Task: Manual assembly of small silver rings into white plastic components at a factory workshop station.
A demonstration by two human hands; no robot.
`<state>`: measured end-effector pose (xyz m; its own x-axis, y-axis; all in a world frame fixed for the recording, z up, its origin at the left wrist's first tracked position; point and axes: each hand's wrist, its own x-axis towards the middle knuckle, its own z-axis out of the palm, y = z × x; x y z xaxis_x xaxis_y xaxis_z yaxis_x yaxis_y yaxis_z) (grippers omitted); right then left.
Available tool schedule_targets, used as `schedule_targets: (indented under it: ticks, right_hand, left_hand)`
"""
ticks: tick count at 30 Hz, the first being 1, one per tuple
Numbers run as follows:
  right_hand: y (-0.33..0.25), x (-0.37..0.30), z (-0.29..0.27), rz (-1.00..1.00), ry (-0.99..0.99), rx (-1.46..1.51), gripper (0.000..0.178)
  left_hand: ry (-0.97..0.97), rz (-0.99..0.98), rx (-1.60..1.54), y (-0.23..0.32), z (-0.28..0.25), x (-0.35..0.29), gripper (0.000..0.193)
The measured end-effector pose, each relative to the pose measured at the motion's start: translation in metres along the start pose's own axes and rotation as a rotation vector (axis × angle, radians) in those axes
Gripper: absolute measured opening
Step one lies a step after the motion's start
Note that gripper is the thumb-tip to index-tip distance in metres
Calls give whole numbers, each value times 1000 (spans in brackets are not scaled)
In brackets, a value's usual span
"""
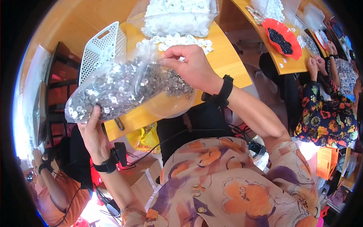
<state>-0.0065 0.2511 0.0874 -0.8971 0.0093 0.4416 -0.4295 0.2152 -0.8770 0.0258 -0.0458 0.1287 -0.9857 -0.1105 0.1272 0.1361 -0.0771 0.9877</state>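
Note:
A clear plastic bag (117,85) full of small silvery metal pieces, some like washers, is held tilted over the table. My left hand (92,130) grips its lower left end, thumb pressed on the front and the other fingers hidden behind. My right hand (189,66) pinches the bag's upper right edge between thumb and fingers. Right beside the bag's mouth, a shallow translucent bowl (170,108) holds a heap of similar metal pieces (177,84). Whether pieces are falling from the bag cannot be made out.
Behind the bag stand a white perforated basket (96,47) and a clear bin (181,17) of white pieces. Loose white pieces (177,41) lie before the bin on the wooden table (230,60). At right, a red bowl (281,39) of black pieces; co-workers sit on both sides.

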Motion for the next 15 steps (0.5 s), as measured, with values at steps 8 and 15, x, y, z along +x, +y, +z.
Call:
schedule_targets:
  ticks: [8,15]
  right_hand:
    - [-2,-2,-2,67,-46,4,13]
    - [-5,3,-1,91,-59,73,13]
  left_hand:
    - [43,-72,-99,-4,0,-2,48]
    - [39,-50,-92,1,0,-12,51]
